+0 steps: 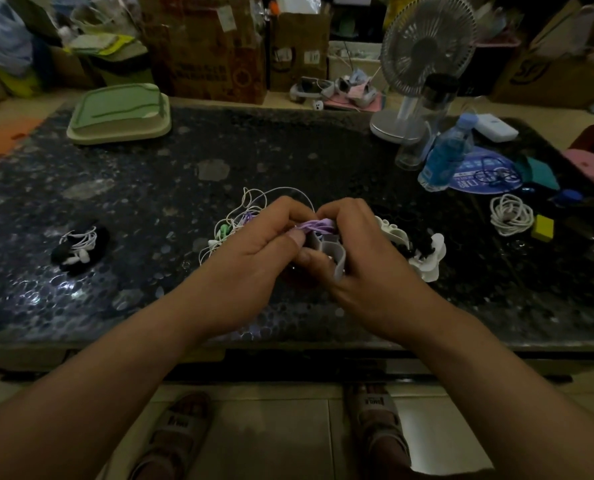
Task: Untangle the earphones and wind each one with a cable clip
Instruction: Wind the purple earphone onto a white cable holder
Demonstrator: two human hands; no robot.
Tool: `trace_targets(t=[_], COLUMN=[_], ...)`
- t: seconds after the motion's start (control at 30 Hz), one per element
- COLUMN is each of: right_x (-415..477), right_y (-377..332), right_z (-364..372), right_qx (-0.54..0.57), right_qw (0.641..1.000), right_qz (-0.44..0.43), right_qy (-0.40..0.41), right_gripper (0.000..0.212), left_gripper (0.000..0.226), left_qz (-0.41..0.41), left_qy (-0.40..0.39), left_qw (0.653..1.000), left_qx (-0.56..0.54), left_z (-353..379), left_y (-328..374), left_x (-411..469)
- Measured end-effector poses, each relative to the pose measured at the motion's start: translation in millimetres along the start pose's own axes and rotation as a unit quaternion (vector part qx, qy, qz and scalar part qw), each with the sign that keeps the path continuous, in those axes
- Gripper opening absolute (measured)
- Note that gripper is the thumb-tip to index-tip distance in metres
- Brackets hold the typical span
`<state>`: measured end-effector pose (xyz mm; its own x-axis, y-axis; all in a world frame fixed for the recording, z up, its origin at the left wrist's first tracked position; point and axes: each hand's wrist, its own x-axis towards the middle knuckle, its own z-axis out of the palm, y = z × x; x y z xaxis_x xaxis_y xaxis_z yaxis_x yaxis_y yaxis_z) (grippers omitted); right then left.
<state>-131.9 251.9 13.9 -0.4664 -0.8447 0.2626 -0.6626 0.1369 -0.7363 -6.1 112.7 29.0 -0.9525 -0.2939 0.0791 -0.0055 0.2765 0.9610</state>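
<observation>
1. Worktop point(288, 150): the earphone tangle point(233, 220) lies at centre frame.
2. Left hand point(257, 244): fingers pinch the purple cable point(318, 226). Right hand point(368, 247): fingers clamp the cable clip point(337, 258).
3. The clip is probably soft rubber, though the light is dim; hold it by its edges.
4. The cable is light, limp and thin; pinch the coil and never tug.

Dim room: dark speckled stone worktop point(150, 188), pale tiled floor point(288, 431) below, cardboard boxes point(212, 50) stacked behind, white desk fan point(423, 53) far right, green tray point(118, 116) far left.
</observation>
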Motion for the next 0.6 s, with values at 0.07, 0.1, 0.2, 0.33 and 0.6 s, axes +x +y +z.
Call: trace_targets(t=[0.07, 0.1, 0.2, 0.33, 0.6], right_x=[2, 3, 7, 6, 3], right_y=[3, 3, 1, -2, 2], right_z=[-1, 0, 1, -5, -15], right_qx=[-0.022, -0.038, -0.086, -0.084, -0.017], right_qw=[1.0, 0.999, 0.996, 0.995, 0.999], right_qz=[0.009, 0.009, 0.012, 0.024, 0.029], right_qy=[-0.01, -0.013, -0.015, -0.055, -0.019], right_gripper=[0.035, 0.035, 0.032, 0.045, 0.032], left_gripper=[0.024, 0.021, 0.021, 0.021, 0.024], left_qz=[-0.025, -0.034, -0.058, -0.043, -0.029], left_qy=[-0.014, -0.024, -0.06, -0.04, -0.002], left_qw=[0.999, 0.997, 0.993, 0.996, 0.997], left_qx=[-0.04, -0.06, -0.08, -0.062, -0.077], left_z=[1, 1, 1, -3, -12], left_y=[-1, -3, -7, -11, -20], left_x=[0, 1, 2, 2, 4])
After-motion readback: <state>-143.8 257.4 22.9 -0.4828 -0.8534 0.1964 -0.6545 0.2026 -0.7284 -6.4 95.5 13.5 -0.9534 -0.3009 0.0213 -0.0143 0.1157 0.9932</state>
